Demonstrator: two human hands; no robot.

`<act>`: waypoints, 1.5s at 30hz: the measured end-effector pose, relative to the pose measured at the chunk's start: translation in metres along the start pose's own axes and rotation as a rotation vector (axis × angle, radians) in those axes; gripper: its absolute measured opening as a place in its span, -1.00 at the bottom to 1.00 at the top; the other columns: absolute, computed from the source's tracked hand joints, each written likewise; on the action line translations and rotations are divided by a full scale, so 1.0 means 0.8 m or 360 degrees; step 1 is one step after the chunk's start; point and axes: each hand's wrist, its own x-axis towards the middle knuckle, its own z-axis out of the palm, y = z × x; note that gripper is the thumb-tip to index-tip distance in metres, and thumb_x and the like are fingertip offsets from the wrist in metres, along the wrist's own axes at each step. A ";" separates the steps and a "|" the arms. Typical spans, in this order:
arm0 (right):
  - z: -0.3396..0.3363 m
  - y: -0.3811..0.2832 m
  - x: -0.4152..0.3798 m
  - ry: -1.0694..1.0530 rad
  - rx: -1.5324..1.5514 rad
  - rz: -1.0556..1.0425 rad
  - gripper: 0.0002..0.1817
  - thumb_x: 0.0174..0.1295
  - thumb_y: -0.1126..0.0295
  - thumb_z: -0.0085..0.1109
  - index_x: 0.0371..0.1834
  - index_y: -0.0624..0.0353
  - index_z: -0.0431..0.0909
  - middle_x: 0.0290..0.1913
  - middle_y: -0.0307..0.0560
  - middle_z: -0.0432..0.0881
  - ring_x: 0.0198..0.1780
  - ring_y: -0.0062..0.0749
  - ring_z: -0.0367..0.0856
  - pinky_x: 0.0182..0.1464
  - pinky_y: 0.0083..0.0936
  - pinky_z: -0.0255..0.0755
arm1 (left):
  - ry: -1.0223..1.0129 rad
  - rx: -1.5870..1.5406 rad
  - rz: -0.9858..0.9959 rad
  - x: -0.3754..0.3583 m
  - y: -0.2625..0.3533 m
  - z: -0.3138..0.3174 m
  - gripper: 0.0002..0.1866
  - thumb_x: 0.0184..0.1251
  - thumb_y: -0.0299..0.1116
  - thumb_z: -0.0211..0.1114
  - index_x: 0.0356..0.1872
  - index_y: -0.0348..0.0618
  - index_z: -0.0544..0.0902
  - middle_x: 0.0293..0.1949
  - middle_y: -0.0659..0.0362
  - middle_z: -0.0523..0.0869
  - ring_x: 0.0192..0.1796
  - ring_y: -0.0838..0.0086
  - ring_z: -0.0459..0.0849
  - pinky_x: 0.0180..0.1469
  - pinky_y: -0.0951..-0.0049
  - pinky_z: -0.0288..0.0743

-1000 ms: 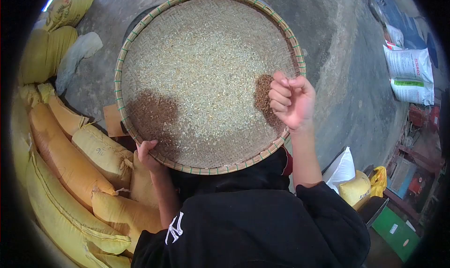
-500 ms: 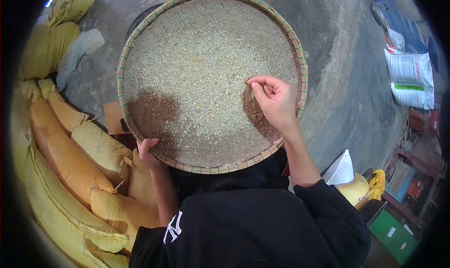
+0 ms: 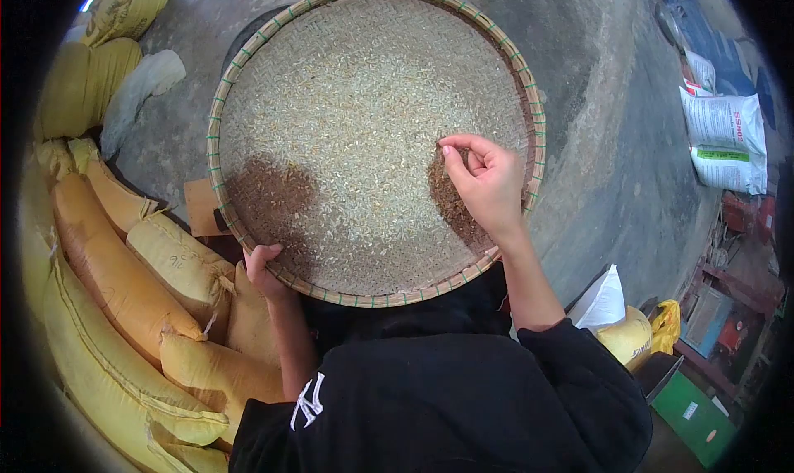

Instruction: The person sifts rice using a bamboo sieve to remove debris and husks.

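A round woven winnowing basket (image 3: 377, 301) with a green-tied bamboo rim fills the upper middle of the head view. Pale grains (image 3: 356, 126) are spread across its middle. Two heaps of brown grain lie in it, a left heap (image 3: 269, 193) and a right heap (image 3: 453, 200) partly covered by my hand. My left hand (image 3: 263, 268) is wrapped round the lower left rim, thumb on top. Above the right heap, my right hand (image 3: 486, 175) has its thumb and forefinger pinched together. Anything between those fingertips is too small to make out.
Full yellow and orange sacks (image 3: 107, 250) are piled at the left. A white printed bag (image 3: 726, 138) stands on the concrete floor (image 3: 612, 142) at the right. A green box (image 3: 693, 415) and a white sack (image 3: 602, 301) are at the lower right.
Almost nothing differs. The view has shifted very slightly; both hands keep their places on and over the winnowing basket.
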 end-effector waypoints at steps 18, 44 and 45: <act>-0.006 -0.015 -0.002 -0.0028 -0.0328 0.0086 -0.87 0.10 0.36 0.21 -0.39 0.18 0.62 -0.75 -0.14 0.40 -0.70 -0.42 0.36 -0.58 -0.41 0.21 | -0.0037 -0.0010 0.0026 -0.001 0.000 -0.001 -0.60 -0.14 -0.45 0.00 -0.17 -0.37 0.46 -0.24 0.03 0.56 -0.19 0.26 0.53 -0.06 0.34 0.44; -0.050 0.022 0.008 -0.0603 0.2028 0.0708 -0.91 0.14 0.43 -0.01 -0.48 0.14 0.35 -0.69 -0.47 0.07 -0.71 -0.76 0.00 -0.68 -0.74 -0.13 | 0.0000 -0.0026 -0.0026 -0.012 0.016 0.027 -0.65 -0.16 -0.46 0.01 -0.24 -0.38 0.48 -0.28 0.02 0.57 -0.20 0.24 0.55 -0.09 0.34 0.47; -0.052 0.029 0.007 -0.0602 0.2026 0.0709 -0.91 0.14 0.43 -0.01 -0.48 0.14 0.35 -0.69 -0.47 0.07 -0.71 -0.76 0.00 -0.68 -0.74 -0.13 | 0.0009 -0.0022 -0.0031 -0.011 0.015 0.025 -0.65 -0.16 -0.46 0.01 -0.24 -0.38 0.47 -0.28 0.03 0.57 -0.21 0.24 0.55 -0.10 0.35 0.47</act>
